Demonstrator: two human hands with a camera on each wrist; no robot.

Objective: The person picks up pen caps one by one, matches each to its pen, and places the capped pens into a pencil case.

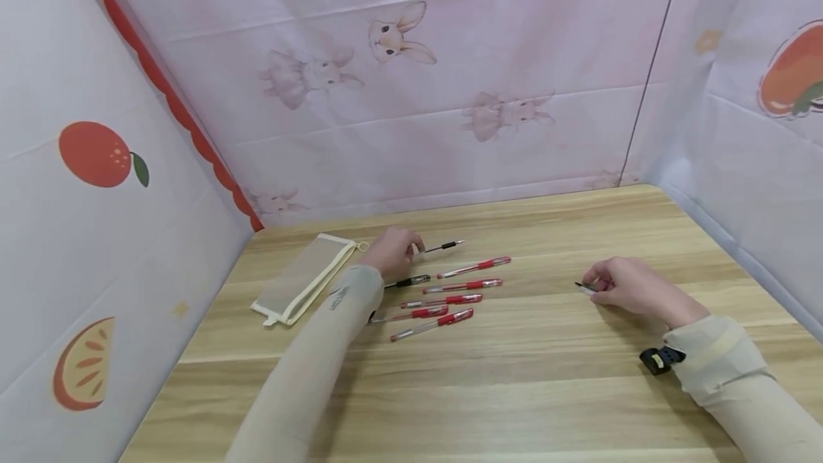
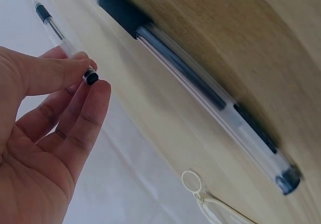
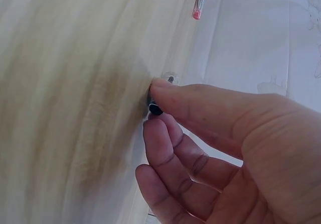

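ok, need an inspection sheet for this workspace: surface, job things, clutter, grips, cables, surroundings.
Surface: wood-grain tabletop.
Job things: black pen, held; small dark-and-clear piece, mostly hidden by fingers; second black pen, five red pens and mesh pouch, all lying on the tabletop.
Clutter: nothing seen beyond these.
Left grip: bare hand, pinches the black pen near one end.
Right grip: bare hand, pinches the small piece.
Cables: thin dark line on the back wall; cord or print, can't tell.
Surroundings: printed wall coverings, rabbits and fruit.
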